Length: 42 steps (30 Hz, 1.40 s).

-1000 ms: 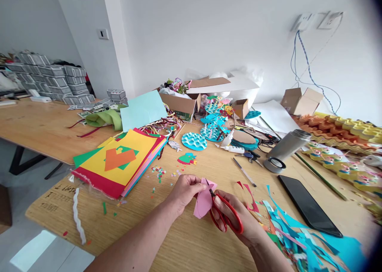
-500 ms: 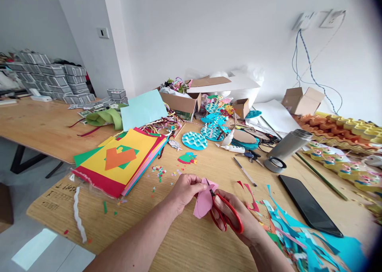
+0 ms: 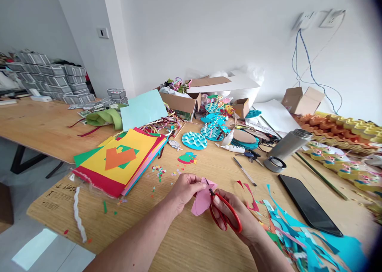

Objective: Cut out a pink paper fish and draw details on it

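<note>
Between the thumb and fingers of my left hand [image 3: 187,189] is a small piece of pink paper [image 3: 203,201], with a drawn line visible near its lower edge. My right hand [image 3: 234,208] grips red-handled scissors [image 3: 231,216], thumb and fingers through the loops. The dark blades lie across the paper's upper right part, close to my left fingertips. Beyond my hands, a green and red paper cut-out [image 3: 187,158] rests on the wooden table [image 3: 179,244]. Tiny coloured paper bits [image 3: 159,171] are scattered left of it.
Stacked coloured paper [image 3: 119,160] lies to the left. At right are a black phone [image 3: 308,204], blue paper scraps [image 3: 298,232], a pen [image 3: 244,171] and a steel flask [image 3: 288,146]. Blue wavy discs [image 3: 194,140], glue bottles [image 3: 232,148] and a cardboard box [image 3: 180,103] stand farther back.
The pink paper has turned slightly, its lower end shifting a little left and up. The scissors and my right hand have moved slightly left.
</note>
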Each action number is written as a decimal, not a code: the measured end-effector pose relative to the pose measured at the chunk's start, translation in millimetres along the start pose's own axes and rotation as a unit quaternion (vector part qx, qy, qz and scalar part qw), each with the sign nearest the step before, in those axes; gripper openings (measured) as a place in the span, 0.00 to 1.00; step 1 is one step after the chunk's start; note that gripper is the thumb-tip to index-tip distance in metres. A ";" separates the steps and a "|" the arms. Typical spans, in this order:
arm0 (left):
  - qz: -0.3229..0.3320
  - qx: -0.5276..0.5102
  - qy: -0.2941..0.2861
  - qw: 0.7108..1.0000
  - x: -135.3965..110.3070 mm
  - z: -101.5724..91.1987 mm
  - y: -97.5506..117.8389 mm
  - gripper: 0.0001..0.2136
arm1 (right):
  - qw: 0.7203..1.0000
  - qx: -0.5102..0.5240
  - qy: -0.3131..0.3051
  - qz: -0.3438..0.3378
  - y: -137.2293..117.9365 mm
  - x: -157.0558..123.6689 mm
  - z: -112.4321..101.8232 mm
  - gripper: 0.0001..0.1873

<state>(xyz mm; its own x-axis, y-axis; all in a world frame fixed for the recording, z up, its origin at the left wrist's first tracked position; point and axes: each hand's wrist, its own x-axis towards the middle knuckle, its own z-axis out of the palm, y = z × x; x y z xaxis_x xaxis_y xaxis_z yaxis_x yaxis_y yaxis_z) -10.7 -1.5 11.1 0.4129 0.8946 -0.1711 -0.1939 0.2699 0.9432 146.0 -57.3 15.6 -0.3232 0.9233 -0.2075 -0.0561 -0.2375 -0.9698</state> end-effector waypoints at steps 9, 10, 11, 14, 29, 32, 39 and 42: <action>-0.005 0.000 -0.003 1.000 0.5 -0.9 -1.3 0.15 | 1.000 -0.010 0.010 0.007 6.1 2.8 -2.2 0.27; -0.004 0.002 -0.005 1.000 0.4 -0.9 -1.3 0.15 | 1.000 -0.010 0.010 0.007 5.2 2.5 -1.7 0.27; -0.002 0.003 -0.005 1.000 0.3 -0.9 -1.3 0.15 | 1.000 -0.009 0.009 0.007 3.9 2.1 -1.0 0.27; -0.002 0.000 -0.005 1.000 0.2 -0.8 -1.6 0.15 | 1.000 -0.008 0.006 0.007 -0.6 0.7 1.7 0.27; -0.017 -0.012 -0.008 1.000 1.1 -1.9 -2.4 0.14 | 1.000 -0.008 0.007 0.004 2.3 1.2 -0.1 0.26; -0.022 -0.013 -0.003 1.000 1.3 -1.9 -2.0 0.14 | 1.000 -0.014 0.009 0.008 1.5 1.1 0.2 0.27; -0.011 -0.021 0.010 1.000 2.0 -2.3 -2.5 0.13 | 1.000 -0.014 0.012 0.004 4.7 2.3 -1.1 0.26; -0.009 -0.017 0.000 1.000 2.2 -2.3 -3.5 0.13 | 1.000 -0.007 0.011 0.002 8.8 2.7 -2.7 0.25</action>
<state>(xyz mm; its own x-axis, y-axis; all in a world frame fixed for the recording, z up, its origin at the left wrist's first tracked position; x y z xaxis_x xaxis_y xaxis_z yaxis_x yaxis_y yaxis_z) -11.2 0.3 6.8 0.4162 0.8895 -0.1887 -0.2165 0.2985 0.9295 147.1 -56.2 6.1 -0.3024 0.9287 -0.2148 -0.0406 -0.2377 -0.9705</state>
